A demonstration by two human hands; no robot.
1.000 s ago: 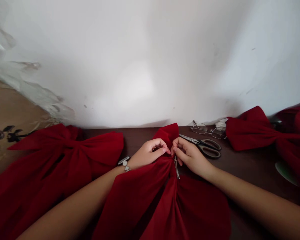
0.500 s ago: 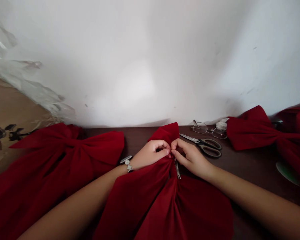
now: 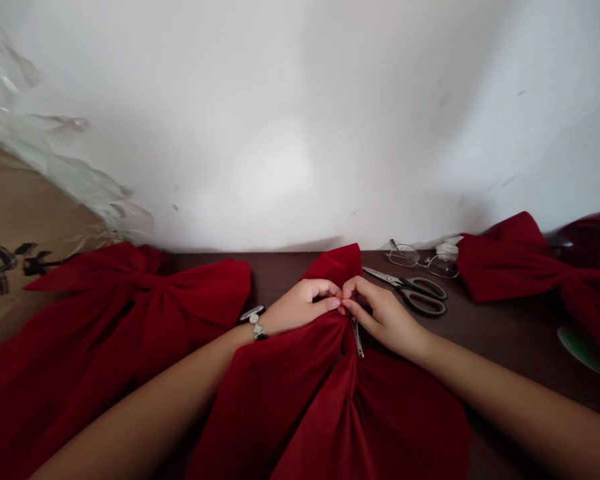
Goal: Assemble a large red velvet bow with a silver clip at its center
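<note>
You've got your left hand [image 3: 303,307] and right hand [image 3: 385,317] pinching the red velvet bow [image 3: 290,387] at its gathered middle; the metal clip [image 3: 358,337] runs lengthwise toward you, right beside your right hand.

Centre red fabric bow [image 3: 325,400]: knot hidden under your fingers [image 3: 353,291], lower part cut off by the frame. Metal clip [image 3: 358,337]: upper end hidden. Side bows [image 3: 130,287] [image 3: 510,267]: cut off at the edges. Green object [image 3: 583,350]: partly covered, kind unclear.
</note>
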